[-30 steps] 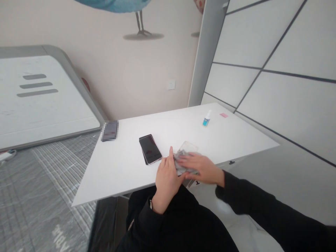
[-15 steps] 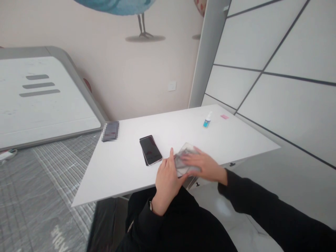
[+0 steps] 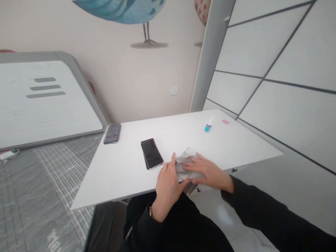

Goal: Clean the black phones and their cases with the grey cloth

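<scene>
A crumpled grey-white cloth (image 3: 189, 153) lies at the table's near edge, between my hands. My left hand (image 3: 168, 183) is closed along its left and near side, with the forefinger pointing up and the thumb reaching right. What this hand grips under the cloth is hidden. Slightly blurred, my right hand (image 3: 208, 172) presses on top of the cloth with its fingers over it. Just left of my left hand, a black-screened phone (image 3: 152, 154) rests on another dark flat object (image 3: 144, 161), which sticks out at its left side.
On the white table (image 3: 112, 175), a small bottle with blue liquid (image 3: 208, 127) stands at the far right beside a pink slip (image 3: 225, 121). A pixelated dark item (image 3: 112, 133) lies at the far left corner. White panels (image 3: 294, 115) rise along the right.
The whole view has tilted up slightly, so the table sits lower. My right hand has shifted a little over the cloth, whose folds lie differently. My left hand keeps its grip.
</scene>
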Motion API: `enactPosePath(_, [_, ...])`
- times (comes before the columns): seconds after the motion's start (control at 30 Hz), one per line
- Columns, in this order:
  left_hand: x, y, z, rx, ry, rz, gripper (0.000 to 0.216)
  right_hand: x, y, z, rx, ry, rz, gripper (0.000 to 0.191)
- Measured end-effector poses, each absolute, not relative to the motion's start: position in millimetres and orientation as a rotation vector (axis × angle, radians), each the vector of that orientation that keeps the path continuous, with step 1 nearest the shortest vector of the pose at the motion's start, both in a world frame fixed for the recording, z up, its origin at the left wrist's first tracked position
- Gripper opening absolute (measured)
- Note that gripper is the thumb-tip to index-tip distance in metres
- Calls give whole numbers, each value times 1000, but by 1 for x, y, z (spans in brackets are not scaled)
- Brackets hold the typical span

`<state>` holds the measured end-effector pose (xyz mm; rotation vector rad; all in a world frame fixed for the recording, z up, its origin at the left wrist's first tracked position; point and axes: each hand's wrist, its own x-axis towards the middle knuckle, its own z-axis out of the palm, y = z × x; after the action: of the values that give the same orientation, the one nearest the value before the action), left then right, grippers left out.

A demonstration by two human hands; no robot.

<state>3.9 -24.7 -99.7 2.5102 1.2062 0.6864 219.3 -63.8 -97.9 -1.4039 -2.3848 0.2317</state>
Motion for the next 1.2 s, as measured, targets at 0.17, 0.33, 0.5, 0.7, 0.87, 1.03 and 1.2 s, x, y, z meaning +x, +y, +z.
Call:
enactPosePath(0.17, [4,-25,-101,2514,1180,710,103,218,-65,-97,-1335,-2443,207,91])
enactPosePath(0.33, [5,-26,-99,2482,1207,709,104,217,-67,-98,-1473,-2363,99,71])
enactPosePath(0.5, [7,-26,-95,2458,1181,706,105,218,-67,-100,-1480,-2396,79,71])
enactPosePath(0.7, [7,-25,-97,2488,1186,718,106,213,-65,-100,-1467,-2423,112,79])
enactPosePath(0.87, [6,-26,-102,2525,1193,772,104,209,-62,-102,-1384,-2459,133,93])
enactPosePath(1.03, [7,-25,-103,2510,1214,764,100,212,-62,-103,-1499,-2349,15,76])
enactPosePath(1.2, [7,-27,-104,2476,1235,746,101,217,-65,-108,-1462,-2366,47,64])
